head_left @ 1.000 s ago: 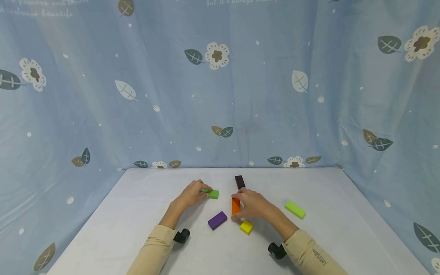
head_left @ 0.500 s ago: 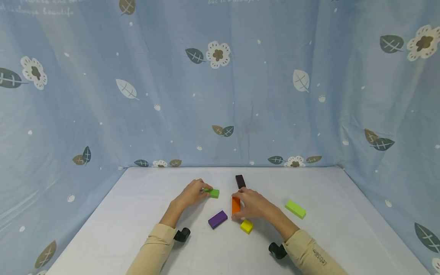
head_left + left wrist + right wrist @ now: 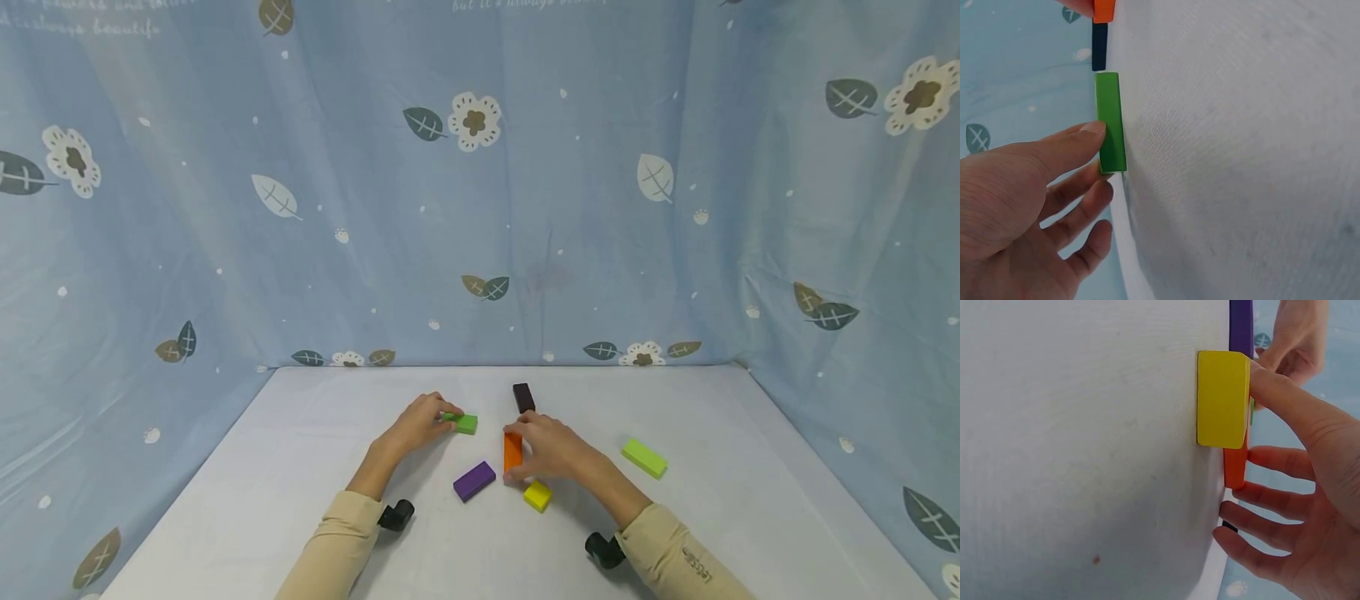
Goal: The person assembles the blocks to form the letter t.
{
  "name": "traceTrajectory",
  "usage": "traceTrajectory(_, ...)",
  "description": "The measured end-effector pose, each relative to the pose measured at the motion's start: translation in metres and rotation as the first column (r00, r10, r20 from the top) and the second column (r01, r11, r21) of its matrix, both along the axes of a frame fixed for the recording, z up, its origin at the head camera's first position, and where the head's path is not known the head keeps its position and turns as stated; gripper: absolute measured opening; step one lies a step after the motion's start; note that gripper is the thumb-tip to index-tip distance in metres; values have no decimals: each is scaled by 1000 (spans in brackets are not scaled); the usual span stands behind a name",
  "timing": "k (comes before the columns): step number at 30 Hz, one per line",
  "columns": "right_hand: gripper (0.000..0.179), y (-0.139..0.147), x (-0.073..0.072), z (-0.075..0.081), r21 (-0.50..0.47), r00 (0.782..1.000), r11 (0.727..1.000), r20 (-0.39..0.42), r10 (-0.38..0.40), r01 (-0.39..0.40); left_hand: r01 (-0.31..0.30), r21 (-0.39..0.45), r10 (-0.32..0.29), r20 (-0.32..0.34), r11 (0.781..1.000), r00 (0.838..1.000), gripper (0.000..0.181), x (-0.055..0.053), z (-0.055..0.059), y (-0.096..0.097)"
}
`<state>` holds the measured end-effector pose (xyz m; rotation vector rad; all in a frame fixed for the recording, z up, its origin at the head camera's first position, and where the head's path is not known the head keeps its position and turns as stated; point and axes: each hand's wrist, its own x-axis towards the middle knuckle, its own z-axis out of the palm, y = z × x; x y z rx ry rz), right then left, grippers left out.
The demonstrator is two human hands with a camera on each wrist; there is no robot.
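Observation:
My left hand (image 3: 420,422) pinches one end of a green block (image 3: 1110,125), thumb on the near side and fingers beyond; its other fingers hang loosely curved in the left wrist view. To the right, my right hand (image 3: 553,447) holds an orange block (image 3: 512,454) lengthwise between thumb and fingertips. That block stands on the white table surface, pointing away from me. A yellow block (image 3: 1222,400) lies just in front of the right thumb and covers part of the orange block in the right wrist view. Behind the right fingertips sits a black block (image 3: 523,397).
A purple block (image 3: 474,482) lies at an angle between the hands, nearer to me. Off to the right is a light green block (image 3: 644,458). The white table (image 3: 712,533) ends at a blue curtain (image 3: 480,208) with leaves and flowers.
My right hand and the orange block have shifted very slightly to the left. The left hand keeps its pinch on the green block, and the other blocks stay where they were.

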<state>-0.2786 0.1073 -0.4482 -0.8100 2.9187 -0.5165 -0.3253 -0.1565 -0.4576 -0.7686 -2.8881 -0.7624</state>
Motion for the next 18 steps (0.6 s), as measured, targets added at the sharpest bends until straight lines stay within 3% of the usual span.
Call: traceTrajectory(18,74,1,2,-4,22,1000,1000,-28,-5,6,13,2,-13,-10,1000,1000,22,1,-1,-2)
